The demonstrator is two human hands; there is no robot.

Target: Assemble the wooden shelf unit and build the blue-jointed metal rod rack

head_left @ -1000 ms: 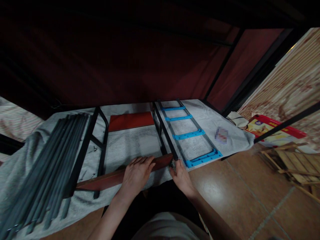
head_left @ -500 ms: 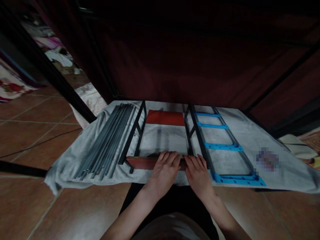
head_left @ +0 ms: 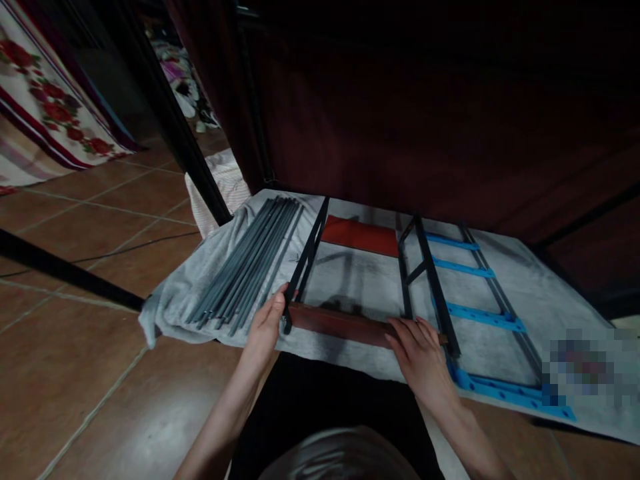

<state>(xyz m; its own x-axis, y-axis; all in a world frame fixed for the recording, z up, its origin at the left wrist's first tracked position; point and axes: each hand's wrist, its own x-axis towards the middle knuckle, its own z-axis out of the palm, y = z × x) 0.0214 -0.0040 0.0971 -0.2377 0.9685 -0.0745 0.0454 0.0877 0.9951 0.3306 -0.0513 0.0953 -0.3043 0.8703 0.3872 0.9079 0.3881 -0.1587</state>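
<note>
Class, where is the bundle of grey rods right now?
In the head view, left of centre, the grey rods lie on the grey cloth, just left of the black side frame whose near end the left hand touches.

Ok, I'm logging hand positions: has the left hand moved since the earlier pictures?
Yes, the left hand moved left along the brown board, closer to the grey rods.

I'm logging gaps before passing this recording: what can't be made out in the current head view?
All in the head view:
1) Some fingertips of the left hand: hidden at the left black frame.
2) Part of the reddish board: covered by the right hand.
3) The patch on the grey cloth: blurred into blocks.
4) The metal piece beside the grey rods: too small to identify.
5) The cloth's right end: cut off by the picture's edge.
</note>
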